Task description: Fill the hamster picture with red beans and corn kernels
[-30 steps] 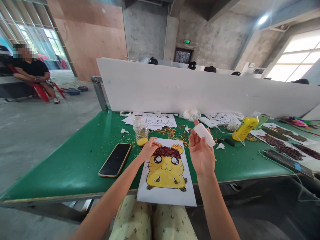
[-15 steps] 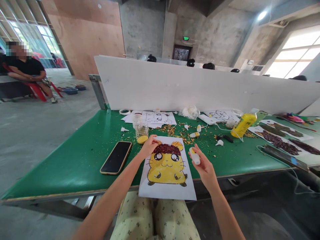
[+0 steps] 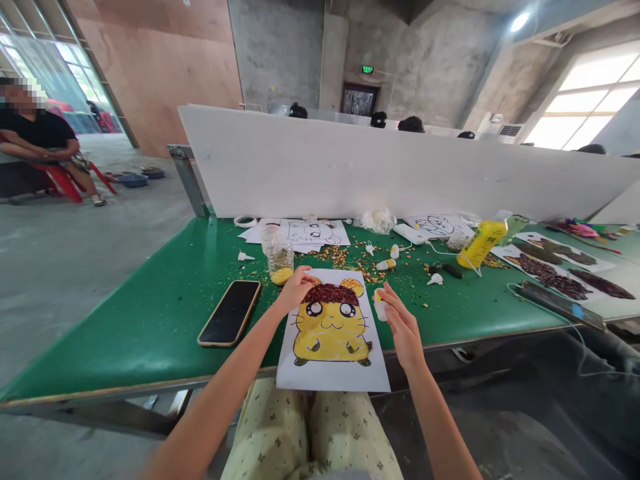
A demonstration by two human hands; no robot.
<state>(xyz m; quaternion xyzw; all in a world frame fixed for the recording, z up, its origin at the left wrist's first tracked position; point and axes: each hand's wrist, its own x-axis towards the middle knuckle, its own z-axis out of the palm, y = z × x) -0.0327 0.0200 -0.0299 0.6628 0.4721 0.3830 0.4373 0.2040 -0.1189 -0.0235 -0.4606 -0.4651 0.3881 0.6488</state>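
Observation:
The hamster picture [image 3: 330, 373] lies on the green table, its lower edge hanging over the front edge above my lap. Its body is filled in yellow, the head top is covered with dark red grains, and yellow-orange bits fill the ears. My left hand [image 3: 295, 292] holds the sheet at its upper left corner, fingers bent and partly hiding one ear. Just right of the sheet, my right hand [image 3: 401, 325] is closed around a small white glue bottle [image 3: 381, 307], held tilted above the table.
A phone [image 3: 230, 313] and a clear plastic jar [image 3: 280, 257] stand left of the picture. Loose grains [image 3: 335, 255] scatter behind it. A yellow bottle [image 3: 481, 245] and seed-covered pictures [image 3: 550, 277] are at right. A white partition [image 3: 350, 170] closes off the back.
My right hand has turned the glue bottle more upright and brought it slightly nearer the sheet. My left hand stays at the corner. The whole view has shifted a little.

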